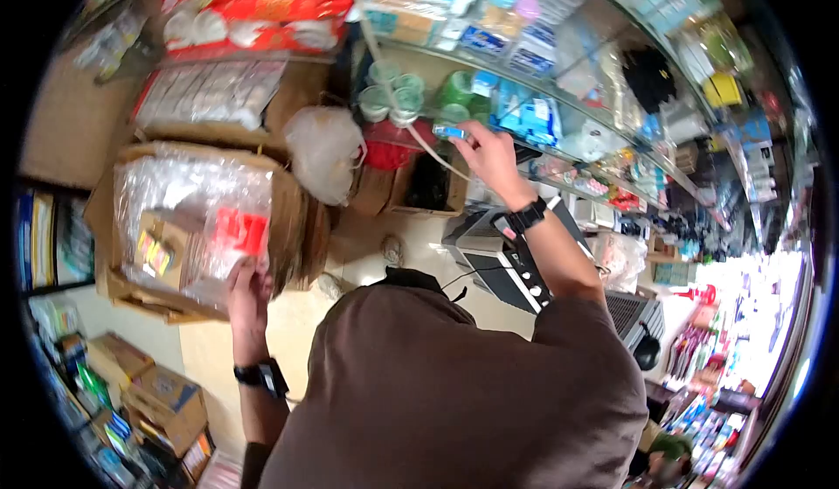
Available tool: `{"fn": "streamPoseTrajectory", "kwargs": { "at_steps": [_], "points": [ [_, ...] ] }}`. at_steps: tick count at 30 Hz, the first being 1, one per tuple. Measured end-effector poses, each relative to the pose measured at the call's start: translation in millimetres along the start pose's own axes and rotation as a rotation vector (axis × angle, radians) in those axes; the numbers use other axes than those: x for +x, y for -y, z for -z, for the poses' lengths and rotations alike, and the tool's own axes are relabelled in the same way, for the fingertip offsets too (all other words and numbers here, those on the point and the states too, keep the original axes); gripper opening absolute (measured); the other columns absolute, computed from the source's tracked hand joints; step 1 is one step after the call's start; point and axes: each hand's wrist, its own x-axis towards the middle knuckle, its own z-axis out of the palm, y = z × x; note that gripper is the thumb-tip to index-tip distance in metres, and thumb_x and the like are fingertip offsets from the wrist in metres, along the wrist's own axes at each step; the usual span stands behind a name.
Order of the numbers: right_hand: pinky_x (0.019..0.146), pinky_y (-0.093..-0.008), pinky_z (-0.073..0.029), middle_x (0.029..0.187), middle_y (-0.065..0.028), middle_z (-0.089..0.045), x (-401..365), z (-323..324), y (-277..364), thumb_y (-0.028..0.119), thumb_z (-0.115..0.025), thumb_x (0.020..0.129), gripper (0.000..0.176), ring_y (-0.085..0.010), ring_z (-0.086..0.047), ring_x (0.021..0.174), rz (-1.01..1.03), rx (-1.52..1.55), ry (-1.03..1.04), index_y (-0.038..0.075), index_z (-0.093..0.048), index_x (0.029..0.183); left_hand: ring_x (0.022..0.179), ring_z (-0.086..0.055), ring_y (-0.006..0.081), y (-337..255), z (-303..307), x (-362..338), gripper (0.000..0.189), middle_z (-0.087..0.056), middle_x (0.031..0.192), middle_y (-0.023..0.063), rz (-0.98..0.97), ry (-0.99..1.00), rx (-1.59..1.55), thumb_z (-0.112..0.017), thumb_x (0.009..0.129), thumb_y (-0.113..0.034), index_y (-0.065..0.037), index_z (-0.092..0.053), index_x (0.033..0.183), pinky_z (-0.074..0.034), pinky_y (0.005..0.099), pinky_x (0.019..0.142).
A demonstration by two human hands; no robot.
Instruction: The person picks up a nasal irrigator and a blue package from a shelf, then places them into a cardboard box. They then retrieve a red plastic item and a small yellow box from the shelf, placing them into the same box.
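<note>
My right hand (491,159) reaches toward the shelves with its fingers pinched on a small blue and white packet (449,131). Green-and-white round tubs (384,100) stand just beyond that packet, to its left. On the other side, my left hand (250,286) is closed on the edge of a clear plastic bag (229,270) that has a bright red item (241,230) in it. That bag is over an open cardboard box (109,253) lined with clear plastic. A small brown carton (179,242) lies in the box beside the red item.
Glass shelves (568,96) full of packaged goods run along the front and right. A white plastic bag (323,152) sits between the boxes. A black and silver speaker-like unit (494,257) stands on the floor (367,244) below my right arm. More cartons (166,402) are at lower left.
</note>
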Motion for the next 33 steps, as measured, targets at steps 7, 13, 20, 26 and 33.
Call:
{"fn": "streamPoseTrajectory", "kwargs": {
  "at_steps": [7,13,20,26,33],
  "points": [
    [0.079,-0.0267,-0.055,0.099,-0.0080,-0.073,-31,-45,119,-0.003,-0.075,0.081,0.030,-0.0148,-0.070,0.087,0.103,0.557,0.117,0.004,-0.072,0.110,0.071,-0.061,0.0118,-28,-48,0,0.022,-0.066,0.088,0.0059,0.043,0.216,0.069,-0.055,0.099,-0.009,0.001,-0.067,0.115,-0.049,0.0220,0.063],
    [0.078,-0.0298,-0.057,0.101,-0.0109,-0.075,-49,-84,172,-0.005,-0.075,0.077,0.034,-0.0189,-0.074,0.088,0.139,0.734,0.160,0.003,-0.072,0.110,0.080,-0.065,0.0112,-32,-59,-3,0.026,-0.069,0.098,0.0081,0.113,0.464,0.037,-0.053,0.105,-0.018,0.002,-0.066,0.116,-0.054,0.0251,0.070],
    [0.082,-0.0311,-0.058,0.109,-0.0123,-0.074,-59,-109,206,-0.007,-0.069,0.081,0.033,-0.0193,-0.073,0.096,0.203,0.743,0.258,0.000,-0.070,0.113,0.072,-0.063,0.0065,-36,-37,-12,0.023,-0.068,0.082,-0.0003,-0.030,0.504,0.368,-0.069,0.098,-0.027,-0.005,-0.070,0.104,-0.047,0.0215,0.063],
    [0.089,-0.0309,-0.055,0.119,-0.0124,-0.069,-68,-126,243,-0.009,-0.063,0.089,0.044,-0.0177,-0.068,0.103,0.104,0.850,0.400,0.000,-0.060,0.132,0.071,-0.061,0.0059,-39,8,-4,0.020,-0.068,0.083,-0.0011,-0.123,0.412,0.202,-0.069,0.099,-0.024,-0.004,-0.071,0.102,-0.046,0.0219,0.062],
    [0.087,-0.0301,-0.056,0.122,-0.0168,-0.068,-76,-128,250,-0.009,-0.055,0.095,0.049,-0.0206,-0.066,0.109,-0.020,0.912,0.362,0.000,-0.048,0.142,0.066,-0.056,0.0077,-106,140,33,0.018,-0.067,0.077,0.0001,-0.370,-0.234,0.139,-0.068,0.099,-0.024,-0.006,-0.073,0.098,-0.044,0.0228,0.061]
  ]
}}
